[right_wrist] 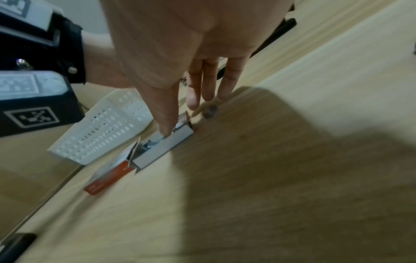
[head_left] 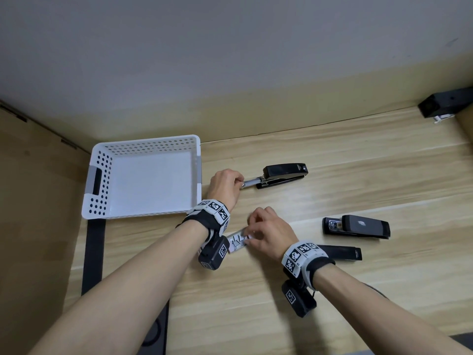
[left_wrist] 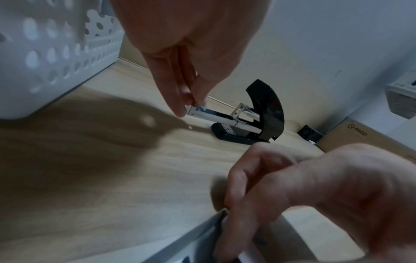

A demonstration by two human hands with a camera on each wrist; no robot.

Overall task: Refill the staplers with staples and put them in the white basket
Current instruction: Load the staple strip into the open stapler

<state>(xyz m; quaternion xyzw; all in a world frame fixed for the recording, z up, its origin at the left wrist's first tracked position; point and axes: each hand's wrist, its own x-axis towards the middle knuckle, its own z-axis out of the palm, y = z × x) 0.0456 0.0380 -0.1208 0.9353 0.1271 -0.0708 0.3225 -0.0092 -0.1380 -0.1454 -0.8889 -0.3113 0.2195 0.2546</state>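
Note:
A black stapler [head_left: 284, 174] [left_wrist: 258, 121] lies on the wooden table right of the white basket [head_left: 97, 201] [left_wrist: 45, 53], its metal magazine [head_left: 252, 181] [left_wrist: 216, 118] slid out to the left. My left hand [head_left: 239, 183] [left_wrist: 191, 106] pinches the magazine's end. Nearer me, my right hand [head_left: 249, 238] [right_wrist: 178, 121] is on the open staple box [head_left: 236, 243] [right_wrist: 162, 147], thumb inside the tray and index curled at its edge. Whether a strip is between them is hidden. Two more black staplers [head_left: 358, 226] [head_left: 340, 253] lie to the right.
The basket holds nothing. The box's red and white sleeve [right_wrist: 108, 178] lies beside the tray. A black device [head_left: 445, 102] sits in the far right corner against the wall. A dark strip [head_left: 94, 252] runs along the table's left edge, with cardboard walls left and right.

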